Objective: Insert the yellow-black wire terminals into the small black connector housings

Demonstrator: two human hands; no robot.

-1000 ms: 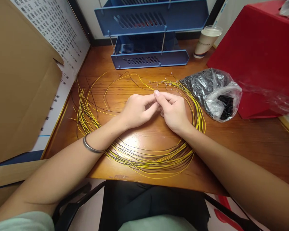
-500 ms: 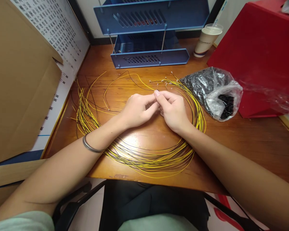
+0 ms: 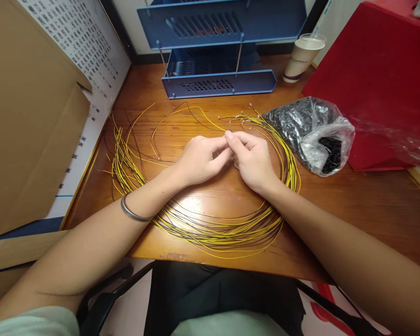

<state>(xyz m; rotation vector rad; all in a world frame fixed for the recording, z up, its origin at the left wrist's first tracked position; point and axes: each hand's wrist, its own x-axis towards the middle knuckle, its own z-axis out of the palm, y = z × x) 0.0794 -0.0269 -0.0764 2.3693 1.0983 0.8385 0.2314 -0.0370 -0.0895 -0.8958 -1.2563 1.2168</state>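
Note:
My right hand (image 3: 255,161) is closed in a pinch, with its thumb over the index fingertip. A yellow wire and a dark wire (image 3: 213,123) run from the upper left into this pinch, where a tiny dark bit shows. Against it, my left hand (image 3: 206,161) is closed too, its fingertips meeting the right fingers; whatever lies between them is hidden. Under both hands and forearms, a large loop of yellow and black wires (image 3: 224,238) lies on the wooden table. Small pale tips show on the wire ends at the upper right of the loop.
A clear plastic bag (image 3: 310,133) with black pieces inside lies right of the wires. Behind stand a blue tray rack (image 3: 217,84) and a paper cup (image 3: 301,58). A red box-like object (image 3: 367,88) is at right, cardboard (image 3: 28,116) at left.
Both hands keep the same pinch at the same place. The whole view has shifted very slightly; nothing else visibly differs.

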